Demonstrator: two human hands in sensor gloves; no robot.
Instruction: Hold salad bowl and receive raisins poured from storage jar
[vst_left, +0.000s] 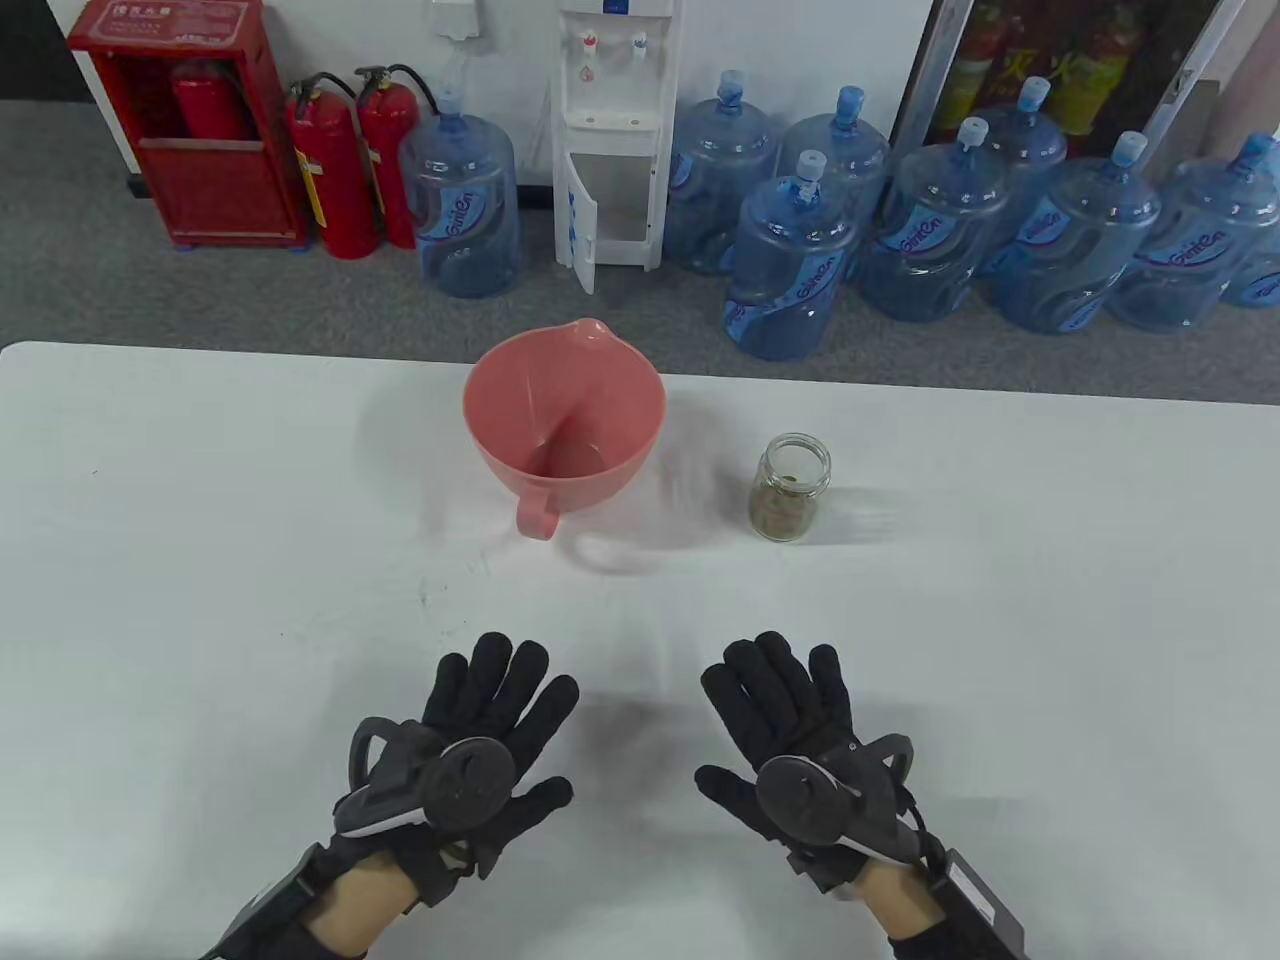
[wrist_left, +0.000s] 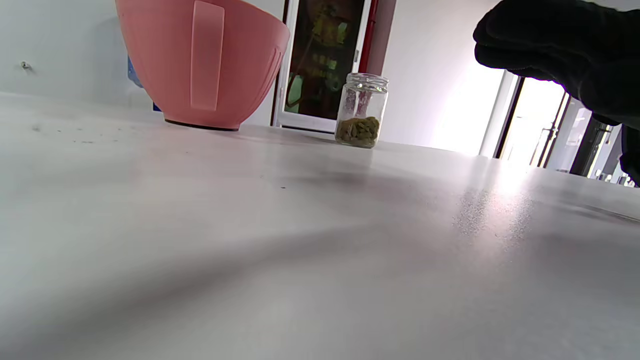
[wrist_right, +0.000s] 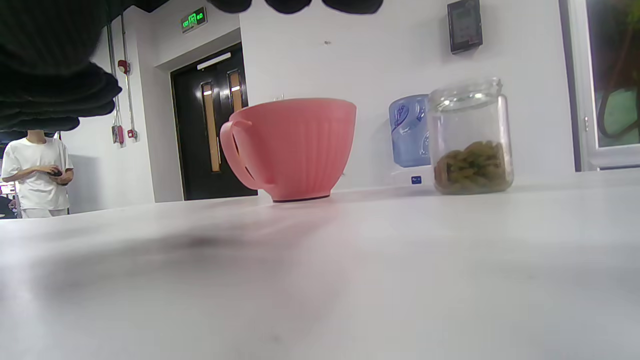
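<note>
Two gloved hands hover low over the near edge of the counter (vst_left: 150, 560), palms down, a tracker on the back of each. The left hand (vst_left: 478, 740) and the right hand (vst_left: 790, 745) both have their fingers straight and loosely spread, holding nothing and well short of the task's things.

Farther out, near the middle of the counter, stands the pink bowl (vst_left: 565, 420), upright, its handle (vst_left: 536, 518) turned toward the person and its spout at the far rim. It looks empty. To its right, near but apart, stands the glass jar (vst_left: 789, 487), lidless and upright, with greenish-brown raisins (wrist_right: 472, 165) filling roughly its lower third.

The step in hand is probably the reach. The left hand would do well to go straight ahead to the handle and steady the bowl flat on the counter, while the right takes the jar round its body, below the mouth, so the tilt stays controlled and the raisins fall inside the rim.

Beyond the counter, on the floor, blue water bottles (vst_left: 465, 210) carry a label that seems to read "GiniCn". A red extinguisher cabinet (vst_left: 185, 125) has white characters too small to read.
</note>
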